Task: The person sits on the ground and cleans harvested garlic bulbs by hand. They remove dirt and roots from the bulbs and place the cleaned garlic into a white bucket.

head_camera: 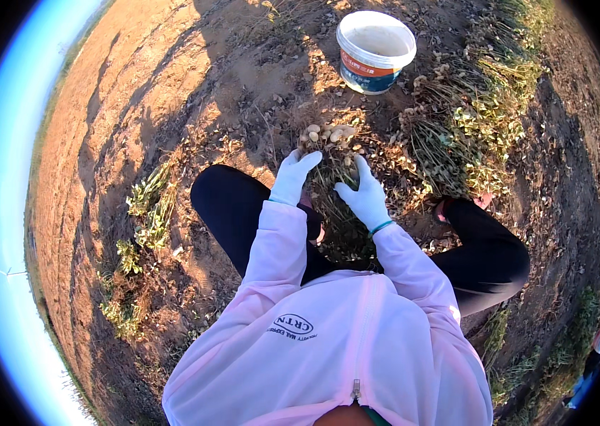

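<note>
My left hand (294,174), in a white glove, holds one side of a bunch of peanut plants (332,166). Opposite it, my right hand (365,196), gloved the same way, is curved around the other side, with stems between thumb and fingers. Pale peanut pods (327,133) cluster at the far end of the bunch, just beyond my fingertips. The stems run back toward me between my legs, where shade hides their leafy ends. Some fingers of both hands are hidden by the plants.
A white plastic bucket (377,50) with a printed label stands upright on the soil ahead. Pulled peanut plants (452,128) lie heaped in a row at right, pods toward the bucket. More plants (153,207) are scattered at left. My bent knees (228,205) flank the work.
</note>
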`<state>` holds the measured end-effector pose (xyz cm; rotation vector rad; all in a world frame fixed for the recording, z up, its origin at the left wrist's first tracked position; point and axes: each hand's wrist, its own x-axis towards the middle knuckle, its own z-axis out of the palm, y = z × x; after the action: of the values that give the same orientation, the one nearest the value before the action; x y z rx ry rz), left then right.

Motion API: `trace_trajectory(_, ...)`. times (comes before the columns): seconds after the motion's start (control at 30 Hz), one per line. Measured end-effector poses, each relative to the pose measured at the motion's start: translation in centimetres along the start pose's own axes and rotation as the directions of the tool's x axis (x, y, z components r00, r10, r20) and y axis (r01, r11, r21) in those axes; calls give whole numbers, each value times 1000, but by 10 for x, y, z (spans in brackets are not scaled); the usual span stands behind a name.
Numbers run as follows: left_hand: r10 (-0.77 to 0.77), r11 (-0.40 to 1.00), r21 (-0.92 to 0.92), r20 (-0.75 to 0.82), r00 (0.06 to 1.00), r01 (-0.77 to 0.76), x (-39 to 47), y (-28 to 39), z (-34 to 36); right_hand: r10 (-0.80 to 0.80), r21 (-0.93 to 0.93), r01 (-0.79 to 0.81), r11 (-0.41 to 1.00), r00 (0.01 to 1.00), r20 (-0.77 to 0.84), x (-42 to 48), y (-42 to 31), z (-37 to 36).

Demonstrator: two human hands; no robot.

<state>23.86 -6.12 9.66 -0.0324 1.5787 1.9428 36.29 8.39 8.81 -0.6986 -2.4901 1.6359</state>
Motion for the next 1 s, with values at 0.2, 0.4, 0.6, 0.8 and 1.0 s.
trace_trajectory(0.2, -47, 979, -201, -46, 998, 37, -19, 14, 8, -314, -169, 304, 938, 948, -40, -17, -8, 27)
trace_trajectory(0.4, 102, 988, -125, 72, 992, -92, -26, 4, 11, -395, -248, 379, 892, 918, -18, -37, -6, 34)
trace_trajectory(0.6, 209, 962, -194, 67, 976, -193, -33, -6, 11, -343, -218, 383, 898, 917, 202, -53, -34, -19)
trace_trajectory(0.8, 235, 824, -566, 340, 911, -2, -31, -7, -10, 9, 582, 88, 808, 987, -162, -45, -20, -112)
trace_trajectory(1.0, 176, 203, -571, 821, 544, 796, 4, -23, -27, -348, 629, 209, 749, 932, 105, 25, -82, -63)
